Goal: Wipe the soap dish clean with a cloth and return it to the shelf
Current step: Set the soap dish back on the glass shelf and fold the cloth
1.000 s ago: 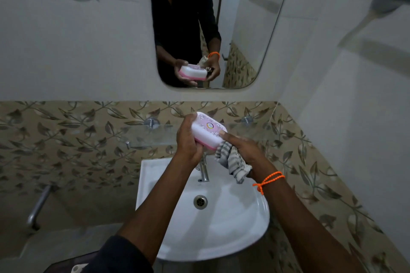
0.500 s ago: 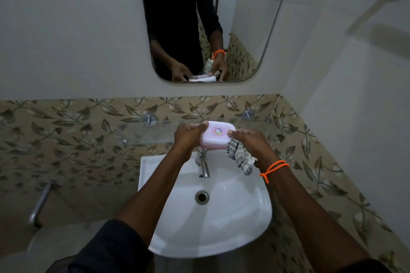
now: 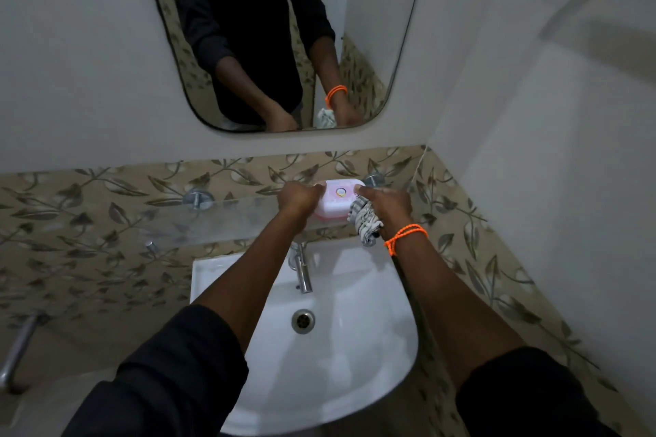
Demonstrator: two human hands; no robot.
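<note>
Pink soap dish [image 3: 337, 200] held flat by both ends, left hand [image 3: 297, 196] at 9 o'clock, right hand [image 3: 387, 204] at 3 o'clock also pinching the cloth [image 3: 365, 223], likely to land level on the glass shelf [image 3: 198, 220].

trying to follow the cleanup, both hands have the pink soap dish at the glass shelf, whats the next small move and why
Probably let go: the soap dish looks level on the glass shelf, with the left hand and right hand at its ends. Open the fingers and draw both hands back, keeping the cloth in the right.
</note>
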